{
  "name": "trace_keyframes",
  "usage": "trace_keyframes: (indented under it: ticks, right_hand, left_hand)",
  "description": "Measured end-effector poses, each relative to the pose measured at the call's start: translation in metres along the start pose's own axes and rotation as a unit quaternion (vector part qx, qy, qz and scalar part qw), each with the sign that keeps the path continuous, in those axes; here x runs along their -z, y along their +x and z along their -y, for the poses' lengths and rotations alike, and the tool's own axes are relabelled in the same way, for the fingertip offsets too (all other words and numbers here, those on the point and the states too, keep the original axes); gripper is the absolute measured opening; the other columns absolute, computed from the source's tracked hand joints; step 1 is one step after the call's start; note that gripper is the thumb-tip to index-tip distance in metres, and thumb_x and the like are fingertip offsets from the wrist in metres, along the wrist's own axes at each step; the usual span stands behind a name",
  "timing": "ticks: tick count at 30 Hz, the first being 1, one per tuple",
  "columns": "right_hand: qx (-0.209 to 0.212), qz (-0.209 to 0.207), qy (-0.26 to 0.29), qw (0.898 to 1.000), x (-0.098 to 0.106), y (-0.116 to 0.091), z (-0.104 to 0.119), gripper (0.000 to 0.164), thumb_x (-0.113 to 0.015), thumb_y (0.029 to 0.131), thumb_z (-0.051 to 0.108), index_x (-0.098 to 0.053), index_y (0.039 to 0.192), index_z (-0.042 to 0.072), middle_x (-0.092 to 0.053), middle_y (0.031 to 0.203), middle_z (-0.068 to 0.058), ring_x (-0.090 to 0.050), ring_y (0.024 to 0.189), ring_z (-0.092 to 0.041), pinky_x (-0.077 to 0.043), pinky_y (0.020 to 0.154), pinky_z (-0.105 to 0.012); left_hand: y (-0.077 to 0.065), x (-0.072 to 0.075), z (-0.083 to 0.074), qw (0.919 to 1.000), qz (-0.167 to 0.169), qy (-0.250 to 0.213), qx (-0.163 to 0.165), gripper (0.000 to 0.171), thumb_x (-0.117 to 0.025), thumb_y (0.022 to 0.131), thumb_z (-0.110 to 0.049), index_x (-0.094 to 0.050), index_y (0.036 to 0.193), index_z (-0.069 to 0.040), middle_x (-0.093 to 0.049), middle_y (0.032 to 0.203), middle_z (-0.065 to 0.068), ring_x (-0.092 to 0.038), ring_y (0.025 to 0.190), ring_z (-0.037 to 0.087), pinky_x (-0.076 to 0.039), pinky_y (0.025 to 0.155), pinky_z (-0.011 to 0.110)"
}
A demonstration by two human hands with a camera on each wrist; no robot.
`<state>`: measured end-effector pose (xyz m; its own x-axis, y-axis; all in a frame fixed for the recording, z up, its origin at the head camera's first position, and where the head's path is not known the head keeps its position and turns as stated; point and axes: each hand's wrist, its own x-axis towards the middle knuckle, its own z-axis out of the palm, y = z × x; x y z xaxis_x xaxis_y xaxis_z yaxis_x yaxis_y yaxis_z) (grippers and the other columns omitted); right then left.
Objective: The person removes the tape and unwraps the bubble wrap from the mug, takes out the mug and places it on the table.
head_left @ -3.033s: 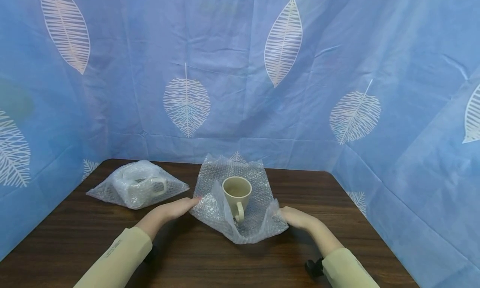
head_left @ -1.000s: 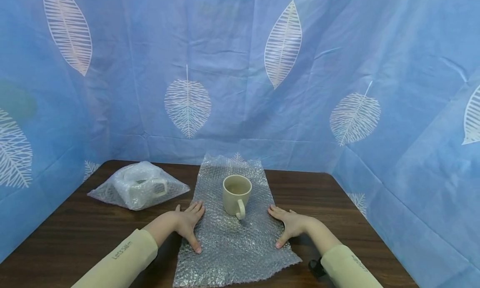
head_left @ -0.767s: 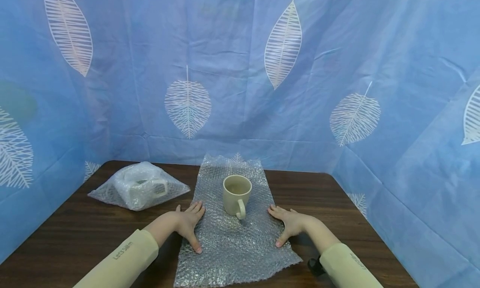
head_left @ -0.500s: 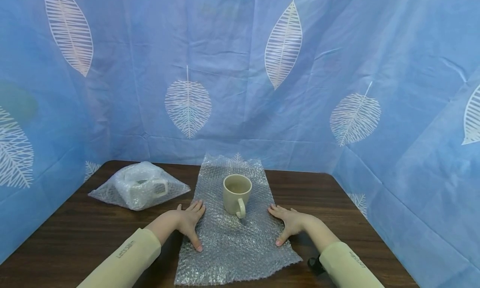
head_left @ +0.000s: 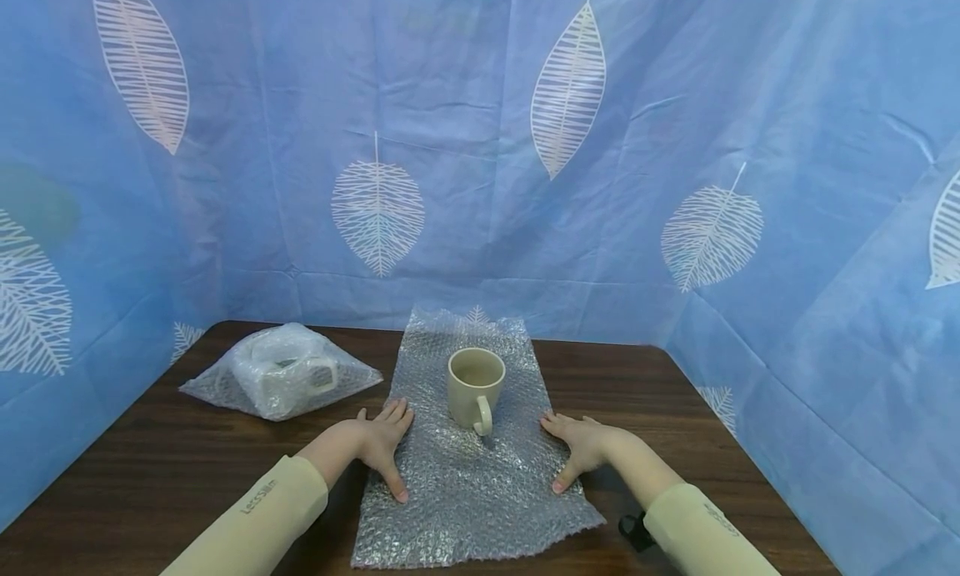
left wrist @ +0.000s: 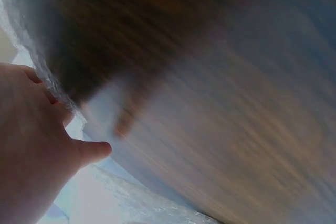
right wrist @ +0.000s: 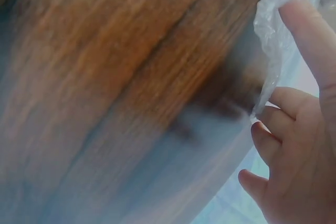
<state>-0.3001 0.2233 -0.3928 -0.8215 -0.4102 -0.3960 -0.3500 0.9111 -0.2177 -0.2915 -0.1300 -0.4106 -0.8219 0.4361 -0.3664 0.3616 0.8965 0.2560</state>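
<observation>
While both hands lie at the edges of a bubble wrap sheet [head_left: 468, 497], a cream mug [head_left: 467, 401] stands upright on it, between the two sets of fingertips and touching neither. Its open mouth faces up, and its handle points back toward the person, on the side of the thumbs. The left hand [head_left: 380, 444] rests on the sheet's left edge, thumb spread well apart from the fingers, which reach forward and clamp nothing. The right hand [head_left: 582, 447] rests on the opposite edge in the same way, its thumb held away from its extended fingers. The sheet runs between the fingers, on past their tips and back beyond both thumbs, with a corner sticking out just behind the right thumb. Beyond the left fingers and further left lies a bubble-wrapped bundle [head_left: 283, 378], a handle-like shape showing through the plastic. All this is on a dark wooden table [head_left: 150, 463], and a blue cloth [head_left: 465, 201] with white leaf prints hangs behind, well past the fingertips.
</observation>
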Motion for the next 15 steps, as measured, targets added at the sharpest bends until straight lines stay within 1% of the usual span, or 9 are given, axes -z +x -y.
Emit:
trace_keyframes:
  ticks: [4, 10, 12, 15]
  right_hand:
    - [0.0, -0.004, -0.002, 1.0, 0.0, -0.002, 0.002, 0.107, -0.083, 0.066, 0.047, -0.031, 0.15, 0.006, -0.023, 0.156, -0.013, -0.019, 0.142, -0.031, -0.01, 0.111, -0.056]
    - [0.023, -0.025, -0.004, 0.999, 0.001, -0.008, 0.011, 0.1, -0.085, 0.067, 0.039, -0.037, 0.146, 0.001, -0.028, 0.153, -0.016, -0.021, 0.141, -0.033, -0.01, 0.111, -0.057]
    - [0.026, -0.026, 0.003, 0.999, 0.0, -0.01, 0.014, 0.097, -0.086, 0.067, 0.035, -0.039, 0.146, 0.002, -0.029, 0.152, -0.017, -0.023, 0.14, -0.035, -0.014, 0.11, -0.058]
    - [0.023, -0.022, 0.026, 0.999, -0.001, -0.013, 0.017, 0.093, -0.086, 0.069, 0.029, -0.04, 0.145, 0.003, -0.031, 0.151, -0.018, -0.028, 0.137, -0.038, -0.024, 0.106, -0.058]
  left_hand:
    - [-0.001, 0.0, -0.001, 1.0, -0.003, 0.004, 0.0, 0.131, -0.085, 0.06, -0.058, -0.014, 0.153, 0.0, -0.001, 0.158, 0.018, 0.001, 0.145, 0.032, -0.005, 0.107, 0.065]
    - [-0.001, -0.001, 0.0, 1.0, -0.002, 0.001, -0.001, 0.131, -0.085, 0.059, -0.058, -0.013, 0.153, -0.001, 0.0, 0.158, 0.018, 0.002, 0.145, 0.032, -0.005, 0.107, 0.065]
    - [0.0, -0.001, 0.0, 1.0, -0.002, -0.001, -0.001, 0.131, -0.085, 0.06, -0.057, -0.013, 0.153, -0.001, 0.0, 0.158, 0.018, 0.002, 0.145, 0.031, -0.005, 0.107, 0.065]
    - [0.0, -0.002, 0.0, 1.0, -0.002, -0.002, -0.002, 0.13, -0.085, 0.06, -0.057, -0.014, 0.153, -0.001, 0.0, 0.158, 0.018, 0.001, 0.145, 0.031, -0.004, 0.107, 0.065]
